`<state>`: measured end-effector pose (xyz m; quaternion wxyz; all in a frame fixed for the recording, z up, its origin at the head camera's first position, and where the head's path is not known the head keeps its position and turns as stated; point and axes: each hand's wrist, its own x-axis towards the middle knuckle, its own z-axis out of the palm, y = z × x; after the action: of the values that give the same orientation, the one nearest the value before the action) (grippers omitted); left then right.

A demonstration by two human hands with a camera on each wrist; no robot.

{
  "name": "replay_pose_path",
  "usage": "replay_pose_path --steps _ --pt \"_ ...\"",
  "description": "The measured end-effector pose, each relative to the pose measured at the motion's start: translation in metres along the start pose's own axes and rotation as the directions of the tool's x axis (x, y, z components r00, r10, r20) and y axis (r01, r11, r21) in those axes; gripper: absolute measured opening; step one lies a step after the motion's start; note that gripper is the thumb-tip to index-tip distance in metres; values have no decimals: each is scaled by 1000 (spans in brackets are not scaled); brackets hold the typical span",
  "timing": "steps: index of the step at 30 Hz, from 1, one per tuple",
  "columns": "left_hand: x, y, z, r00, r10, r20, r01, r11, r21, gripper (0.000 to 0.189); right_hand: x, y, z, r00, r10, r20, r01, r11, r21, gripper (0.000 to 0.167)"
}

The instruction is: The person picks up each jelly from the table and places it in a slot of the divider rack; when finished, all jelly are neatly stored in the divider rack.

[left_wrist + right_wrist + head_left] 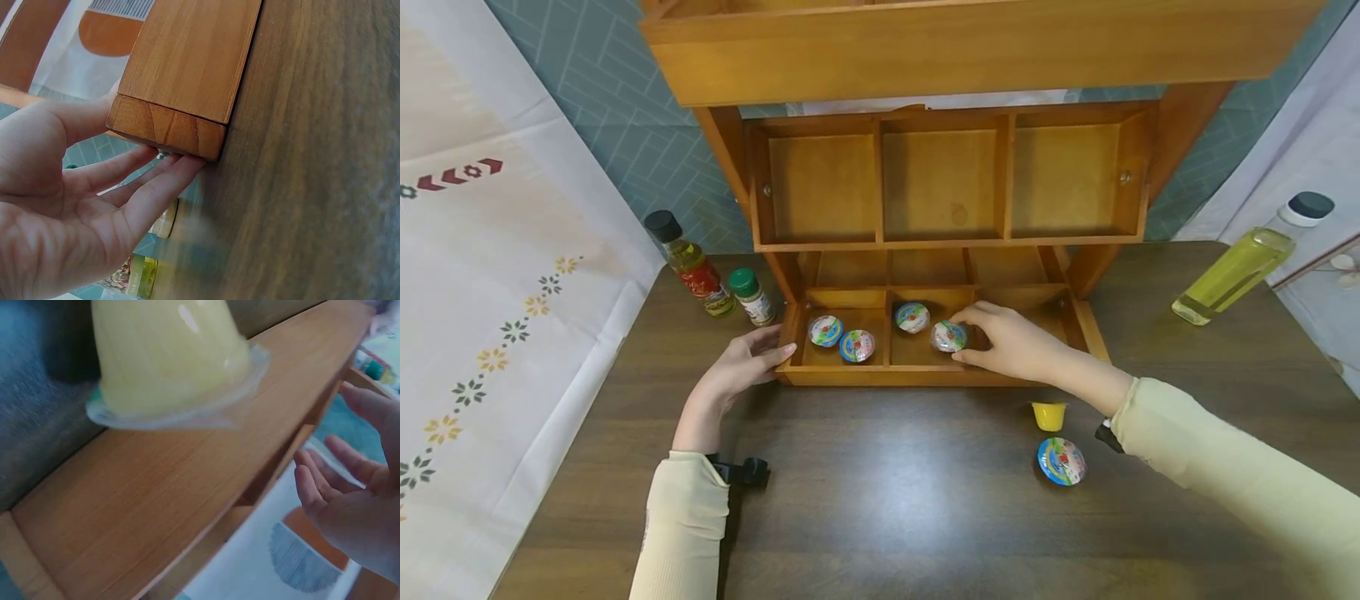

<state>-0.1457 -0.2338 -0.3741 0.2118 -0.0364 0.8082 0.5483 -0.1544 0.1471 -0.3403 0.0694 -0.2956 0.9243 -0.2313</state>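
My left hand grips the left end of a wooden rack's lower tray, thumb over the rim and fingers against the outer side. My right hand reaches into the middle compartment, thumb and fingers spread around a small jelly cup. In the right wrist view the right hand's fingers stand apart with no cup visible between them. Another jelly cup sits beside it. The left compartment holds two more, a blue-edged cup and its neighbour cup.
On the table, a yellow jelly cup lies on its side near a lid-up cup. An oil bottle and green-capped jar stand left, another oil bottle right. The rack's upper tray overhangs the lower one.
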Motion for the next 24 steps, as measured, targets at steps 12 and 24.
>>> replay_pose_path --steps 12,24 --pt "-2 -5 1 1000 18 5 -17 999 -28 72 -63 -16 7 983 -72 -169 71 997 -13 45" --pt "-3 0 1 1000 28 3 -28 999 -23 71 -116 1 12 922 -28 -385 19 999 -28 48"
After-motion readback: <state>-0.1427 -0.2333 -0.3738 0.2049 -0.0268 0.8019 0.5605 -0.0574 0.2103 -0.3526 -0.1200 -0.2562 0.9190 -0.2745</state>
